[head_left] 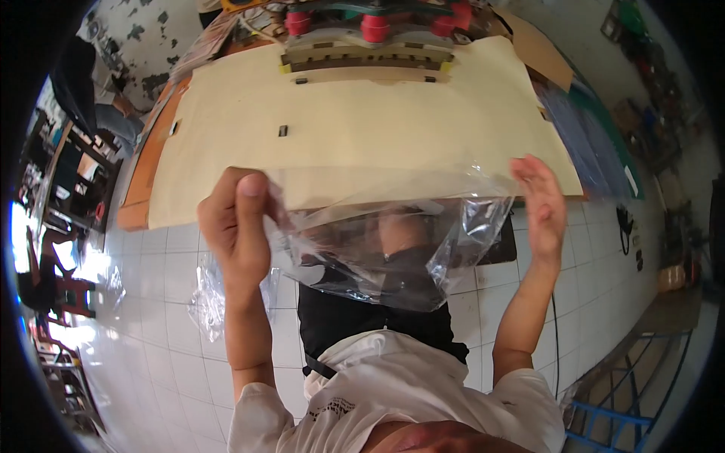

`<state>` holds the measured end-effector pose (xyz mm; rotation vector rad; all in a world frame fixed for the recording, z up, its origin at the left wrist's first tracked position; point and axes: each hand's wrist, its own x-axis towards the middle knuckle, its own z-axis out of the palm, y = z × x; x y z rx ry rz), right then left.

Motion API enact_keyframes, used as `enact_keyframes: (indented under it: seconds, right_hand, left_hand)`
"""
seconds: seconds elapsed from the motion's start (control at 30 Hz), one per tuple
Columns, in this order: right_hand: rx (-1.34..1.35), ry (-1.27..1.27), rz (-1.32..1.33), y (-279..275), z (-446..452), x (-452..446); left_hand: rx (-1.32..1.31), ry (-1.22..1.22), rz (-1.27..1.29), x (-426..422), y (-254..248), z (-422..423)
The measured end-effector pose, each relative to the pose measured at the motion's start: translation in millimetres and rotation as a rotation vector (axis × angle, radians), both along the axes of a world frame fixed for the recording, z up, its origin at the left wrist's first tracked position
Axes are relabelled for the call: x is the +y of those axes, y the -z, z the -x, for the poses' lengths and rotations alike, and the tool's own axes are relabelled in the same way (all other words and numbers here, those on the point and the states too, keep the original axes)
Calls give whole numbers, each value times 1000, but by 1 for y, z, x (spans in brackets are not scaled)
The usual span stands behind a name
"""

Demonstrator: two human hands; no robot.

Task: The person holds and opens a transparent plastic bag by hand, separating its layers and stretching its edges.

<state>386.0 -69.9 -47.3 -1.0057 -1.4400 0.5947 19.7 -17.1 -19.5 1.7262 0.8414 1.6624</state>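
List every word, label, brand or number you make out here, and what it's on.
Nothing can be quoted with certainty.
White shirt: dark lettering on the chest, too small and blurred to read.
Clear plastic: no lettering visible.
Cream table covering: no lettering visible.

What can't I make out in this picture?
All in the head view:
Left hand: folded over, it hides exactly how the clear plastic is held.
Right hand: slight blur and the see-through plastic leave unclear whether it grips the edge.
Apparatus with red parts: its upper part is cut off by the top edge.
Shirt lettering: too small and creased to read.
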Motion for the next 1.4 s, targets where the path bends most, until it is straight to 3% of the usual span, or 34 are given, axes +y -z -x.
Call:
enact_keyframes:
  seconds: [0.13,0.37,0.77,1.03,1.4]
  right_hand:
    - [11,-308,4,0,23,17]
    - [93,-306,-24,2,35,38]
    - [0,-337,-119,-22,41,34]
    - [121,-177,-4,-41,56,16]
    - [71,-132,35,-50,60,13]
  left_hand:
    - [-46,-39,2,3,-1,6]
    - [-92,-83,-42,9,1,16]
    - [-157,-61,-75,17,10,25]
    - [-287,54,46,24,8,27]
    - [-341,47,110,25,14,28]
